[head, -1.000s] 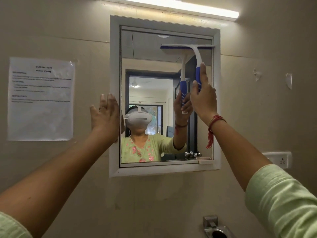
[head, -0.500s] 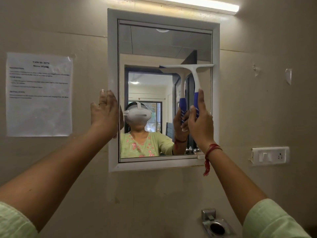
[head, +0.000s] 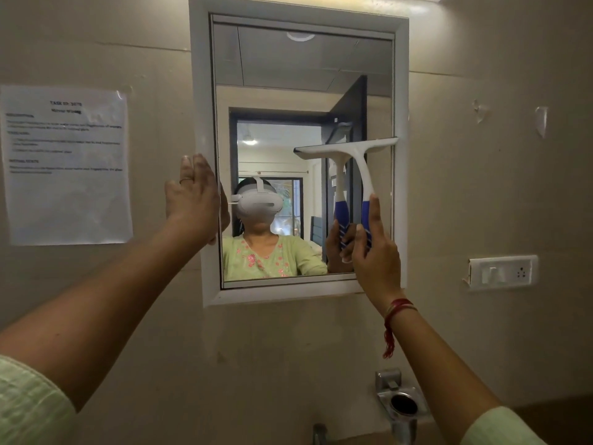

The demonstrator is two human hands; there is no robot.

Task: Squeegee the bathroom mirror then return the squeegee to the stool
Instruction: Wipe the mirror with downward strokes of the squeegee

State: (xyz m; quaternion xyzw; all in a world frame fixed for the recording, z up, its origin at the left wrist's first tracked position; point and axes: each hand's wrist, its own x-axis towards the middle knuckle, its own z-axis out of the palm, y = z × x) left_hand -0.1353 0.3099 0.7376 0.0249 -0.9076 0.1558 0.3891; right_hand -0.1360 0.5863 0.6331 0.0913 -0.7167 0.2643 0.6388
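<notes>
The wall mirror has a white frame and fills the upper middle of the view. A white squeegee with a blue grip rests its blade flat against the right half of the glass, about midway up. My right hand is closed around the blue grip, below the blade. My left hand lies flat with fingers together against the mirror's left frame edge. The stool is out of view.
A printed paper sheet is taped to the wall left of the mirror. A white switch plate with a socket sits to the right. A chrome holder and tap fittings stick out of the wall below.
My right hand has drawn the squeegee down the right side of the glass, from near the top to about mid-height. The left hand has stayed on the frame.
</notes>
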